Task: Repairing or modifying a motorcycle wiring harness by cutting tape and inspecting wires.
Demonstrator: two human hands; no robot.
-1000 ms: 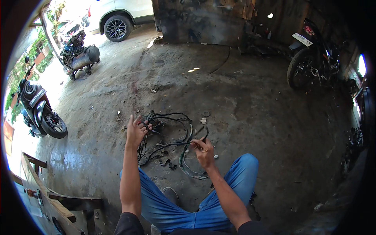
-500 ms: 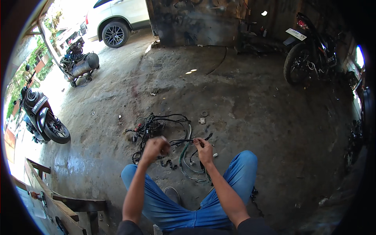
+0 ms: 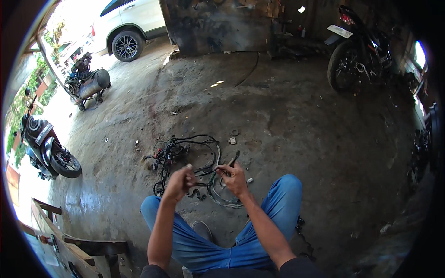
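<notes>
A tangled wiring harness (image 3: 169,153) of black-wrapped, grey and green wires is spread over the floor in front of my knees. My right hand (image 3: 234,180) pinches a black wrapped branch of it, whose end sticks up past the fingers. To the left, my left hand (image 3: 180,183) is raised over the harness with its fingers curled together. Whatever those fingers hold is too small or hidden to make out. A dark length of the branch runs between the two hands. Loops of grey and green wire hang or lie below my right hand.
Near the harness lie a small pale square part (image 3: 232,140), a ring (image 3: 235,132) and a white connector (image 3: 250,180). A wooden bench (image 3: 69,250) stands at lower left. Around the floor are a scooter (image 3: 51,143), a compressor (image 3: 92,84), a white car (image 3: 134,21) and a motorcycle (image 3: 357,60).
My left hand has come down a little and turned, staying closed. My right hand has shifted slightly left and lower with the branch, whose end now points more upward. The whole view has shifted slightly.
</notes>
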